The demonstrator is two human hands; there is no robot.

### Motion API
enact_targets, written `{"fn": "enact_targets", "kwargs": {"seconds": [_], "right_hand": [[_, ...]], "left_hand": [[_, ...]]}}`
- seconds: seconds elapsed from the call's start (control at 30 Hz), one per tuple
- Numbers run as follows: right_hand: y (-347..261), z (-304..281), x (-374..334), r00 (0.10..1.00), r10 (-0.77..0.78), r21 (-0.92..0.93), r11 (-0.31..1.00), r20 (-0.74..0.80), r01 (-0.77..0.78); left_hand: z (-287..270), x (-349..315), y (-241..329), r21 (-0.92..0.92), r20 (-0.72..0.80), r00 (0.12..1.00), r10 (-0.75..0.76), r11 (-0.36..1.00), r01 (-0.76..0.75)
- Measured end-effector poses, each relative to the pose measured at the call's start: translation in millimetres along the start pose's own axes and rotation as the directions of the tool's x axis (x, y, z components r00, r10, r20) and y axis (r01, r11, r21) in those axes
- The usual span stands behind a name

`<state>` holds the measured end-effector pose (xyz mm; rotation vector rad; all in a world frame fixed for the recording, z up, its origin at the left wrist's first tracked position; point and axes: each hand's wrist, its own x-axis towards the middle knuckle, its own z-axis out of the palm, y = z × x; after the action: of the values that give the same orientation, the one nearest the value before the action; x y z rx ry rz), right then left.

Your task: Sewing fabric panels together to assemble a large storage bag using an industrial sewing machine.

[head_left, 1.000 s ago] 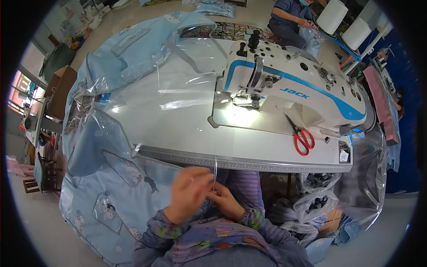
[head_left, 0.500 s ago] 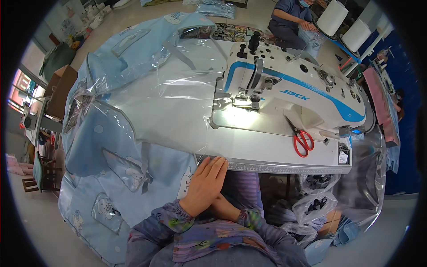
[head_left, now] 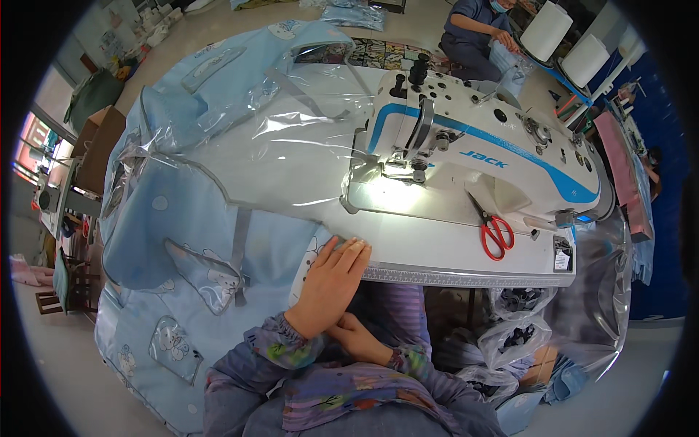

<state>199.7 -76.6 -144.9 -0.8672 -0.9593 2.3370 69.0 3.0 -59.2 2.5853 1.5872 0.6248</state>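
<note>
A large light-blue sheet (head_left: 280, 244) with cartoon prints, grey binding and clear plastic parts drapes over the left of the sewing table. My left hand (head_left: 331, 284) lies flat on its near corner at the table's front edge, fingers stretched out. Below and partly behind the left wrist is my right hand (head_left: 364, 341); its fingertips are hidden, so whether they grip the sheet cannot be told. A white and blue sewing machine (head_left: 480, 146) stands beyond, its lamp lighting the needle area. Clear plastic (head_left: 291, 135) joined to the sheet spreads across the tabletop left of the needle.
Red-handled scissors (head_left: 496, 237) lie on the table right of the needle. A ruler strip (head_left: 466, 277) runs along the front edge. Plastic bags (head_left: 517, 335) hang below at right. White thread cones (head_left: 546, 30) stand at far right. Another person (head_left: 473, 33) sits beyond the machine.
The sheet's near corner has moved away from me, farther onto the tabletop. My left hand has shifted slightly away; my right hand has moved slightly left.
</note>
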Motion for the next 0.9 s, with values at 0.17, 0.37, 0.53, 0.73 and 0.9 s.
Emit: {"fn": "enact_targets", "kwargs": {"seconds": [0.17, 0.37, 0.53, 0.73, 0.9], "right_hand": [[-27, 0, -3, 0.994, 0.013, 0.060, 0.998, -0.113, -0.006], [-49, -11, 1, 0.983, -0.078, 0.116, 0.988, -0.165, 0.097], [-86, -23, 1, 0.983, -0.109, 0.018, 0.993, -0.149, 0.113], [-213, -10, -80, 0.617, -0.670, -0.698, 0.668, -0.413, 0.258], [-281, 48, -102, -0.042, -0.967, -0.660, -0.203, 0.251, 0.723]], "left_hand": [[-1, 15, -11, -0.076, -0.007, 1.000, 0.025, 0.997, -0.025], [14, 34, -20, -0.072, -0.057, 0.998, -0.024, 0.997, 0.019], [-2, 55, -28, -0.208, -0.046, 0.999, -0.029, 0.978, 0.019], [-120, 52, -10, -0.951, -0.209, 0.977, 0.041, 0.224, -0.213], [-172, 51, 61, -0.774, -0.558, 0.770, 0.309, -0.528, -0.349]]}}
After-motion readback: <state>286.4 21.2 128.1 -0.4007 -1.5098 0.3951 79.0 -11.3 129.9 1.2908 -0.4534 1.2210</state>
